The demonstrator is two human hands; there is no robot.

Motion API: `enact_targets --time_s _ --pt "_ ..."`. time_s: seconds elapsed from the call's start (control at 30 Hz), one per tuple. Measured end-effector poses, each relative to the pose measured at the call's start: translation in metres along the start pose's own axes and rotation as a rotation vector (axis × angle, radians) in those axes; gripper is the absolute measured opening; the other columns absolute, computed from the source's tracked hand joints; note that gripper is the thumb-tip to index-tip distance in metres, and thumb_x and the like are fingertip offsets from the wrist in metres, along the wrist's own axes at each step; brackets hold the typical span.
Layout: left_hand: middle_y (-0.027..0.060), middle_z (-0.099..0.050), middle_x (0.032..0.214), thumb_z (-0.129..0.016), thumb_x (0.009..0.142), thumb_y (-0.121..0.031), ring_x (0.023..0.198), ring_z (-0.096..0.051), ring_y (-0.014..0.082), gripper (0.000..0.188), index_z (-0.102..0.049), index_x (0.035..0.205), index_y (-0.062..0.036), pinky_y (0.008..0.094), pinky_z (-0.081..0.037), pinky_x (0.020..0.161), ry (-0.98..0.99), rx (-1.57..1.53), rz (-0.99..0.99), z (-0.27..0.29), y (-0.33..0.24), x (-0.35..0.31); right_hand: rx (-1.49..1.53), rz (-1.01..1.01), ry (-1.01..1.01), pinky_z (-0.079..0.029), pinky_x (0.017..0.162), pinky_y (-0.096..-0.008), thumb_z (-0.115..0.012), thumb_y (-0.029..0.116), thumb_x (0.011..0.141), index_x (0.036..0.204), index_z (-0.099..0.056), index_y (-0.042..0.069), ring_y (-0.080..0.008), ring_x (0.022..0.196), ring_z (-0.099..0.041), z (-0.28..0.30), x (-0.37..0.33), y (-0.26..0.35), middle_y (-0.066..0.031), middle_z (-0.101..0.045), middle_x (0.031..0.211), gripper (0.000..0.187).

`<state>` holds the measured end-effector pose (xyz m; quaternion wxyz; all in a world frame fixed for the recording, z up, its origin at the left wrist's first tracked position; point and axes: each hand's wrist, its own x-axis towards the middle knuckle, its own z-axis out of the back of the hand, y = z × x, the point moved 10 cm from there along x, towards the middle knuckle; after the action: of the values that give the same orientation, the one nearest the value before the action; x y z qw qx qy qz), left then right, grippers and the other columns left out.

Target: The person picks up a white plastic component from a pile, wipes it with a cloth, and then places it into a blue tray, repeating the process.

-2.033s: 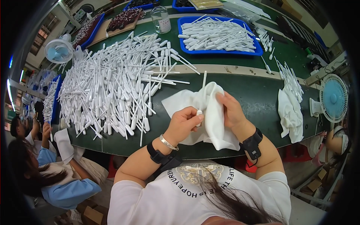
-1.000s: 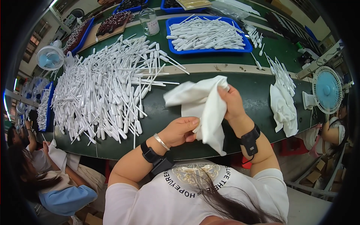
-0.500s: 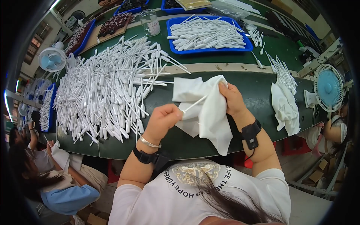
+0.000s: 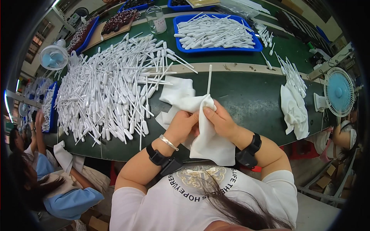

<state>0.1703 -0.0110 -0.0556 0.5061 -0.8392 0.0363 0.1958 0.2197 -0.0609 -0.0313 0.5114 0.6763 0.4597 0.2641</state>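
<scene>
A white cloth (image 4: 204, 142) is bunched between my two hands above the near part of the table. One thin white plastic stick (image 4: 210, 79) stands upright out of its top fold. The stick's lower part is wrapped in the cloth and hidden. My left hand (image 4: 184, 126) is closed on the cloth's left side, its fingertips partly tucked behind the folds. My right hand (image 4: 222, 120) pinches the cloth around the stick, thumb in front. Just left of my hands lies a large heap of white sticks (image 4: 104, 92), each with a wider, rounded end.
A blue tray (image 4: 216, 49) of similar sticks stands across the table. At right lie another white cloth (image 4: 293, 111), a small stick pile (image 4: 295, 75) and a fan (image 4: 338, 92). A clear jar (image 4: 156, 21) stands at the back. A co-worker (image 4: 73, 192) sits at left.
My left hand has moved right, next to my right hand, and my right hand has come lower. The stick, slanted before, now points up out of the cloth wrapped around it.
</scene>
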Motion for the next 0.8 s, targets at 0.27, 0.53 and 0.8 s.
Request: enact_targets --time_s 0.27,0.53,0.8 --pt "-0.0001 -0.052 0.064 -0.049 0.087 -0.016 0.047 -0.040 0.0038 0.018 -0.057 0.092 -0.0008 0.0165 -0.031 0.045 -0.092 0.017 -0.599 0.011 -0.063 -0.029 -0.554 0.088 -0.051 -0.040 0.059 -0.0204 -0.043 0.018 0.089 0.093 -0.050 0.005 -0.0048 0.069 -0.048 0.001 -0.003 0.008 0.0010 -0.053 0.078 0.016" --pt "-0.0047 -0.046 0.059 -0.053 0.085 -0.018 0.051 -0.037 0.0011 0.018 -0.058 0.085 -0.0006 0.0166 -0.029 0.045 -0.255 0.037 -0.544 0.044 -0.062 -0.028 -0.420 -0.006 0.165 -0.040 0.060 -0.0204 -0.046 0.020 0.088 0.095 -0.051 0.005 -0.0041 0.069 -0.048 -0.016 -0.001 -0.004 0.0017 -0.054 0.080 0.018" --pt "-0.0016 -0.046 0.055 -0.051 0.086 -0.018 0.045 -0.037 0.0043 0.020 -0.056 0.078 -0.0007 0.0172 -0.029 0.043 -0.317 -0.118 -0.706 0.065 -0.086 -0.040 -0.246 -0.083 0.038 -0.042 0.061 -0.0218 -0.047 0.022 0.088 0.099 -0.052 0.004 -0.0057 0.070 -0.051 0.007 0.004 -0.006 0.0014 -0.055 0.082 0.021"
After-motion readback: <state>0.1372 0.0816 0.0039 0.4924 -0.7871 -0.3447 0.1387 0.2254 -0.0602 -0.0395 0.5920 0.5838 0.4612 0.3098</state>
